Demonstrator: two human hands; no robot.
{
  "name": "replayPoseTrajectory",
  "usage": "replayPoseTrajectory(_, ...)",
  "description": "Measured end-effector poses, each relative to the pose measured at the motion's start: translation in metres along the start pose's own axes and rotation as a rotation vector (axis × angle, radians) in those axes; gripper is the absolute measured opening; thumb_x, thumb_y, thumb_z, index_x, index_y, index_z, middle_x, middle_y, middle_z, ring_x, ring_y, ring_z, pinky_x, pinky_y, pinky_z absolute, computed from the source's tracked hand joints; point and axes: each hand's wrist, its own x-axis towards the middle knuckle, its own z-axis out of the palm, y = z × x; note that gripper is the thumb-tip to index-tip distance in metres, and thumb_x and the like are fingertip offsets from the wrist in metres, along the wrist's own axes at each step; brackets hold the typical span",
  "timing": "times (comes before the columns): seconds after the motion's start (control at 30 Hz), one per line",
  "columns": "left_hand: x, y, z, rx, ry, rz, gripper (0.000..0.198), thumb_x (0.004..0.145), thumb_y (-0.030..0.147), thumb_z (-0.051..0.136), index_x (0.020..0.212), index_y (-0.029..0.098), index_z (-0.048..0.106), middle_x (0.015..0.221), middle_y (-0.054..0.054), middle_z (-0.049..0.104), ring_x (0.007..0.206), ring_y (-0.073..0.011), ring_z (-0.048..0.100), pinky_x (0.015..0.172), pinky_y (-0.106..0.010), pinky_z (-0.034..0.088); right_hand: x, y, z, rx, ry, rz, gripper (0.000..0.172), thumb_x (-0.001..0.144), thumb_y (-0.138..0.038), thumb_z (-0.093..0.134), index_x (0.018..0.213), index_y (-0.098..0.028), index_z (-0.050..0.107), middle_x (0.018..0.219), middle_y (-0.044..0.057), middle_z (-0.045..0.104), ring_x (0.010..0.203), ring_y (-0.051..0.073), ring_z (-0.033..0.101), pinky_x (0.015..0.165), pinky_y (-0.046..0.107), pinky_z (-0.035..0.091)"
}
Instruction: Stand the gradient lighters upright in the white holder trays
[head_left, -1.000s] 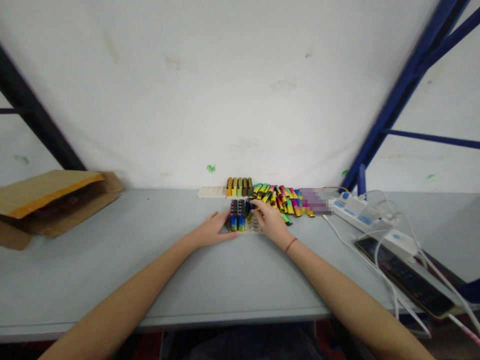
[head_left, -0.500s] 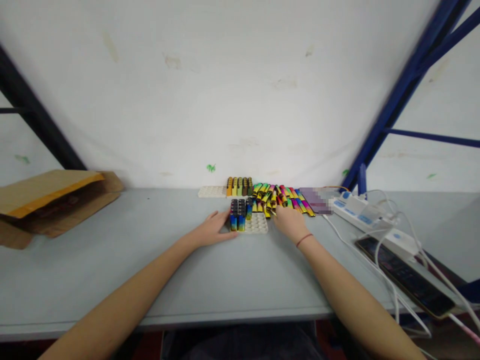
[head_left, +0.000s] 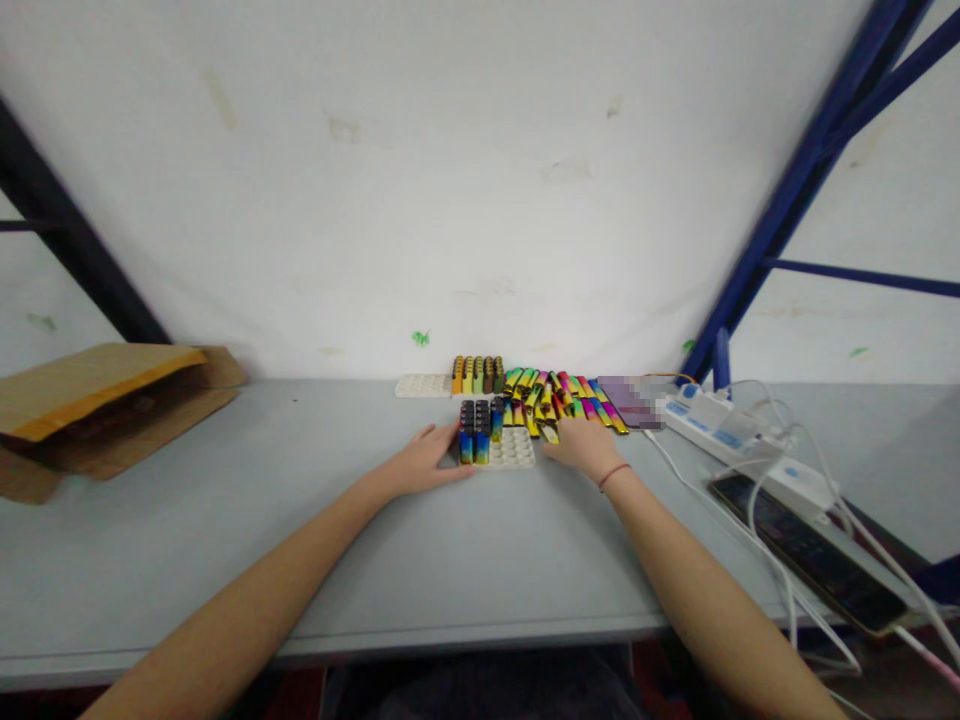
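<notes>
A white tray [head_left: 517,455] with round sockets lies on the grey table, and several dark blue-bottomed lighters [head_left: 477,428] stand upright in its left part. My left hand [head_left: 427,462] rests flat against the tray's left side, fingers stretched out. My right hand [head_left: 581,447] lies just right of the tray, on the near edge of a pile of rainbow-coloured lighters [head_left: 559,398]. Its fingers reach into the pile and are partly hidden, so I cannot see whether they hold one.
A second white tray [head_left: 424,385] with several yellow and brown lighters [head_left: 478,374] stands by the wall. A power strip [head_left: 724,427] with white cables and a phone [head_left: 810,553] lie at right. An open cardboard box [head_left: 97,400] sits at left.
My right hand has moved from the tray's standing lighters rightward to the loose rainbow pile. My left hand has stayed by the tray.
</notes>
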Motion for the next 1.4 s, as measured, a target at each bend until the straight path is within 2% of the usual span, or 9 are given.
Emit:
replayPoseTrajectory(0.1, 0.0, 0.0, 0.0, -0.007, -0.005, -0.003, 0.069, 0.084, 0.06, 0.047, 0.137, 0.017, 0.036, 0.14, -0.013, 0.044, 0.129, -0.0308, 0.039, 0.112, -0.051, 0.014, 0.002, 0.006, -0.006, 0.041, -0.023, 0.025, 0.026, 0.071, -0.03, 0.06, 0.086, -0.012, 0.069, 0.085, 0.019, 0.068, 0.079, 0.03, 0.065, 0.064, 0.033, 0.043)
replayPoseTrajectory(0.3, 0.001, -0.002, 0.001, -0.012, 0.004, 0.001, 0.071, 0.084, 0.061, 0.047, 0.139, 0.018, 0.034, 0.14, -0.012, 0.043, 0.128, -0.0304, 0.04, 0.112, -0.05, 0.014, 0.015, 0.014, -0.009, 0.398, 0.145, -0.048, 0.011, 0.069, -0.024, 0.059, 0.076, -0.016, 0.061, 0.072, 0.007, 0.064, 0.068, 0.018, 0.058, 0.057, 0.025, 0.036)
replayPoseTrajectory(0.6, 0.0, 0.0, 0.0, 0.011, -0.015, -0.008, 0.069, 0.085, 0.061, 0.044, 0.138, 0.017, 0.035, 0.14, -0.013, 0.043, 0.131, -0.0305, 0.037, 0.112, -0.051, 0.014, 0.015, -0.002, -0.003, 0.993, 0.151, -0.185, 0.024, 0.073, -0.035, 0.06, 0.088, -0.018, 0.053, 0.076, -0.001, 0.055, 0.068, 0.013, 0.049, 0.059, 0.024, 0.037)
replayPoseTrajectory(0.73, 0.0, 0.002, -0.001, 0.015, -0.009, -0.001, 0.067, 0.085, 0.06, 0.046, 0.136, 0.017, 0.038, 0.138, -0.013, 0.045, 0.13, -0.0305, 0.038, 0.111, -0.049, 0.016, 0.017, -0.007, -0.002, 1.18, 0.147, -0.138, 0.029, 0.069, -0.038, 0.064, 0.086, -0.017, 0.052, 0.066, -0.003, 0.052, 0.06, 0.011, 0.047, 0.053, 0.022, 0.036)
replayPoseTrajectory(0.83, 0.0, 0.001, -0.001, 0.018, -0.012, -0.008, 0.069, 0.084, 0.06, 0.046, 0.136, 0.016, 0.037, 0.139, -0.014, 0.045, 0.129, -0.0308, 0.039, 0.112, -0.049, 0.015, 0.019, -0.006, -0.002, 1.385, 0.131, 0.018, 0.028, 0.068, -0.037, 0.065, 0.081, -0.019, 0.048, 0.055, -0.006, 0.049, 0.05, 0.009, 0.045, 0.048, 0.021, 0.035)
replayPoseTrajectory(0.93, 0.001, 0.001, -0.001, 0.016, -0.014, -0.012, 0.07, 0.084, 0.06, 0.047, 0.138, 0.016, 0.034, 0.14, -0.014, 0.043, 0.129, -0.0305, 0.039, 0.112, -0.05, 0.014, 0.019, -0.004, -0.003, 1.628, 0.055, 0.183, 0.026, 0.065, -0.028, 0.066, 0.073, -0.019, 0.042, 0.065, 0.001, 0.061, 0.056, 0.011, 0.056, 0.052, 0.022, 0.043)
replayPoseTrajectory(1.03, 0.001, 0.001, -0.001, 0.016, -0.023, -0.013, 0.071, 0.085, 0.059, 0.047, 0.139, 0.015, 0.033, 0.142, -0.014, 0.041, 0.131, -0.0307, 0.036, 0.112, -0.049, 0.015, 0.019, -0.003, -0.002, 1.783, -0.029, 0.184, 0.027, 0.06, -0.019, 0.066, 0.07, -0.019, 0.041, 0.076, 0.004, 0.066, 0.064, 0.013, 0.062, 0.058, 0.024, 0.047)
replayPoseTrajectory(1.17, 0.001, 0.001, -0.001, 0.024, -0.029, -0.015, 0.07, 0.085, 0.059, 0.046, 0.139, 0.015, 0.033, 0.141, -0.014, 0.042, 0.132, -0.0317, 0.035, 0.112, -0.05, 0.015, 0.02, -0.005, 0.001, 1.781, -0.062, 0.127, 0.028, 0.057, -0.015, 0.066, 0.078, -0.02, 0.048, 0.068, -0.001, 0.062, 0.058, 0.01, 0.057, 0.055, 0.022, 0.045)
replayPoseTrajectory(1.4, 0.0, 0.001, 0.0, 0.026, -0.025, -0.017, 0.069, 0.085, 0.059, 0.046, 0.137, 0.014, 0.035, 0.139, -0.014, 0.044, 0.129, -0.0308, 0.038, 0.111, -0.051, 0.014, 0.02, -0.01, 0.01, 1.513, 0.024, -0.048, 0.031, 0.07, -0.045, 0.066, 0.077, -0.019, 0.05, 0.053, -0.007, 0.045, 0.048, 0.008, 0.042, 0.046, 0.02, 0.033)
